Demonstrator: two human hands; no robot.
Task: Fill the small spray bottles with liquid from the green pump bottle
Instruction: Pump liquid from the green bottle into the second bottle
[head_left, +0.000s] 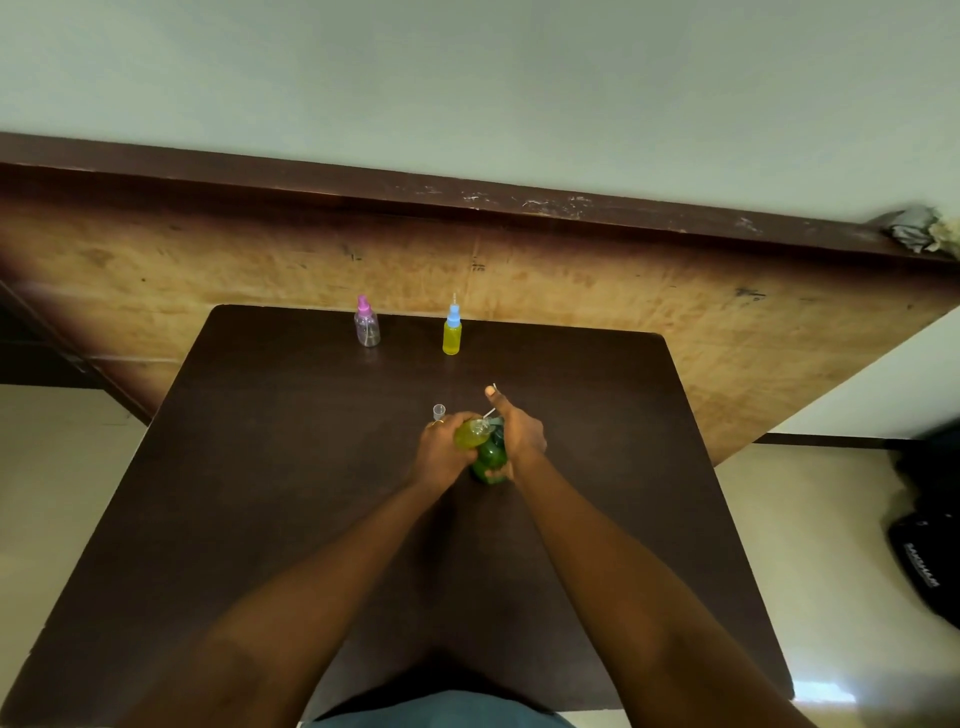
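Centrally, left hand (441, 448) gripping yellow-filled small bottle (470, 431), right hand (522, 434) wrapped round green pump bottle (489, 461), thumb raised.

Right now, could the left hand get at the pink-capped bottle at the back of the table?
Probably not at once: the left hand grips a small yellow-filled bottle. The way across to the pink-capped bottle looks free, though.

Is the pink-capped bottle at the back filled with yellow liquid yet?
No, the pink-capped bottle looks clear, while the blue-capped bottle to its right holds yellow liquid.
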